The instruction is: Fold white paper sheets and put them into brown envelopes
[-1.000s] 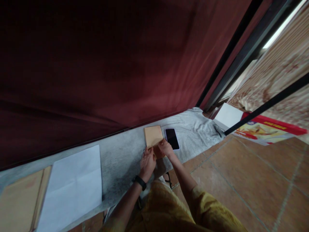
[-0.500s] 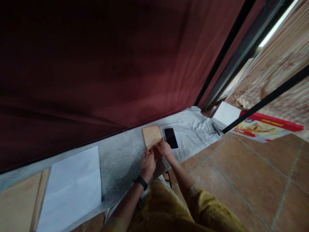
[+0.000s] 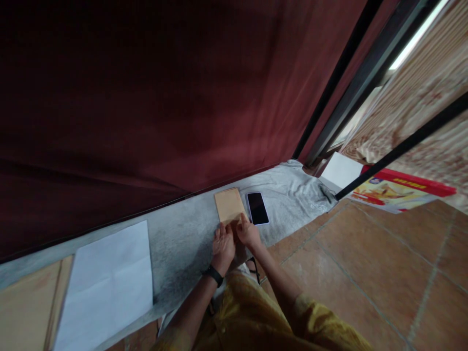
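Observation:
A small tan folded paper [image 3: 229, 204] lies on a grey cloth [image 3: 183, 239] spread on the floor. My left hand [image 3: 223, 246] and my right hand [image 3: 247, 231] rest side by side on the paper's near edge, fingers stretched flat and pressing down on it. A black band sits on my left wrist. A black phone [image 3: 257, 208] lies face up just right of the paper, close to my right hand.
A white sheet [image 3: 107, 282] and brown paper [image 3: 27, 307] lie at the cloth's left end. A dark red curtain [image 3: 164, 97] hangs behind. A white sheet [image 3: 341, 170] and a red-edged printed box [image 3: 395, 192] lie at right on the tiled floor [image 3: 365, 273].
My right hand has slid from the paper's right corner toward my left hand, and both now press the near edge flat. The view shifted slightly.

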### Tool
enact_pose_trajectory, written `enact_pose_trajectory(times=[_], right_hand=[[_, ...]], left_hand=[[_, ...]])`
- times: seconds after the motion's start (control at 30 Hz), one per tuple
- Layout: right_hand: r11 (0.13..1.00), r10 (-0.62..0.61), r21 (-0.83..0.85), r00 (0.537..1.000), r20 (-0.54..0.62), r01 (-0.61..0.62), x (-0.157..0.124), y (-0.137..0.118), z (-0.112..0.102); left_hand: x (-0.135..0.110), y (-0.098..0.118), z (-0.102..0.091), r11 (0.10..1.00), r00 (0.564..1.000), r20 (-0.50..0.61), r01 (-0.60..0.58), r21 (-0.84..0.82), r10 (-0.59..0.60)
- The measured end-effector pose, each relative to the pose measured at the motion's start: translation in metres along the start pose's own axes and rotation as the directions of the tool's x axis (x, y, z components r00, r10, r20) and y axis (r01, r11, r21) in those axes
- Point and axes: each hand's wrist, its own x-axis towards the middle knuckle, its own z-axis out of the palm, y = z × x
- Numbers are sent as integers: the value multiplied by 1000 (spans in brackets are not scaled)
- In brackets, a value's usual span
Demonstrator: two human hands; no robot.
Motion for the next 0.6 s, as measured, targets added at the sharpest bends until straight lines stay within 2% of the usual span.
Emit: enact_pose_trajectory(times=[0.13,0.37,0.6], right_hand=[[1000,19,25,1000,-9,-19,-3,2,5],[999,32,36,999,-31,-30,-3,2,9],[1000,29,4,999,-25,-29,-5,0,7]], left_hand=[[-2,3,-3,997,1000,24,18,75,-20],[-4,1,-4,994,1000,6,-6,105,6],[-1,1,0,993,999,34,-28,115,24]])
